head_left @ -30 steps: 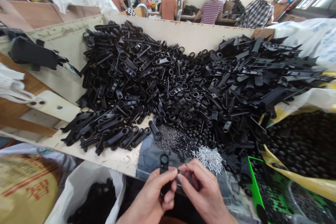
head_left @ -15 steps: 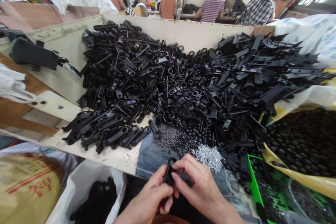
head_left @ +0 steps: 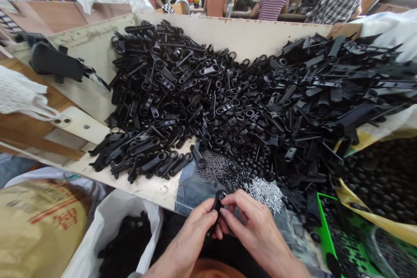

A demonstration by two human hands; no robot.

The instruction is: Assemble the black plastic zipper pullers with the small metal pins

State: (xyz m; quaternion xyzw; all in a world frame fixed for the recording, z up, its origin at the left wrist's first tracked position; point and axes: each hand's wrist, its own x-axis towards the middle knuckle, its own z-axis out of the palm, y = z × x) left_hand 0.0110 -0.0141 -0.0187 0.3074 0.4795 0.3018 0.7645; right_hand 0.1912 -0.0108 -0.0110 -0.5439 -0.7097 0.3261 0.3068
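My left hand (head_left: 195, 226) is closed round a long black plastic part with a ring-shaped end (head_left: 219, 195), held tilted above the front edge of the bench. At that ring end the fingertips of my right hand (head_left: 256, 226) are pinched together, close against the part. Whatever sits between them is too small to make out. Just beyond my hands lie a heap of silvery metal pins (head_left: 265, 193), a patch of small dark grey pieces (head_left: 211, 167) and some black round beads (head_left: 257, 167).
A walled bench holds big piles of black ringed parts (head_left: 163, 78) and flat black pieces (head_left: 325, 78). At left are a white phone (head_left: 81, 126), a row of black parts (head_left: 150, 160) and a white sack (head_left: 107, 213). A green crate (head_left: 325, 226) stands right. Several people sit behind.
The view has shifted, so the bench sits slightly further right and higher. Both hands stay together at the black part, and my right fingertips have shifted slightly at its ring end.
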